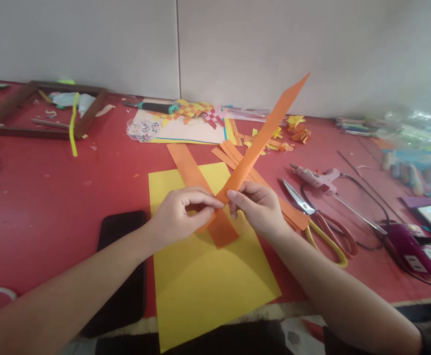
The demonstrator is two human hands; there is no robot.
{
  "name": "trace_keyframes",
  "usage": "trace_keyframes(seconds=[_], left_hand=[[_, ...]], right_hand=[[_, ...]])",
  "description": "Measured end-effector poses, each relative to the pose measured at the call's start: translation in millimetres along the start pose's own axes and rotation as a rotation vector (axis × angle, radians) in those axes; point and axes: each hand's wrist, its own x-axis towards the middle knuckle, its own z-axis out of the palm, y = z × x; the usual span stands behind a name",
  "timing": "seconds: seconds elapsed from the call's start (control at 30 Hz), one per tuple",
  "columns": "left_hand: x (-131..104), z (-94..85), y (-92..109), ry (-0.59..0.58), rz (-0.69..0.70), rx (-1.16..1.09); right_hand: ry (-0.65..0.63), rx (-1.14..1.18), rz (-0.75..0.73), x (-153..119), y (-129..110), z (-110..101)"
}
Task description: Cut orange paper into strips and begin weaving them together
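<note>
An orange paper strip [265,135] slants up to the right, its lower end pinched by both hands. My left hand [185,209] closes thumb and fingers on that lower end. My right hand [255,204] grips the strip a little higher, thumb on top. Beneath the hands, another orange strip [222,231] lies across a yellow paper sheet [215,281], which reaches over the table's front edge. Several more orange strips [292,214] lie partly hidden behind my right hand.
Scissors [318,217] and a pink glue gun [320,180] with its cord lie to the right, near a purple box [418,249]. A black phone-like slab [122,261] lies left of the sheet. A brown frame [23,130], a cutter [158,107] and paper scraps [298,130] are farther back.
</note>
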Motion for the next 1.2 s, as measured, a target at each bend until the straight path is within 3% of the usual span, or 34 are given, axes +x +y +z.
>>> trace_keyframes(seconds=[0.43, 0.67, 1.2], left_hand=[[-0.7, 1.5, -9.0, 0.019, 0.008, -0.022], [0.4, 0.4, -6.3, -0.061, 0.034, 0.038], [0.0, -1.4, -5.1, -0.204, -0.059, -0.053]], right_hand=[[0.003, -0.082, -0.041, 1.4, -2.8, 1.1], [-0.018, -0.065, -0.015, 0.3, 0.2, 2.3], [0.038, 0.098, 0.092, 3.5, 4.3, -0.2]])
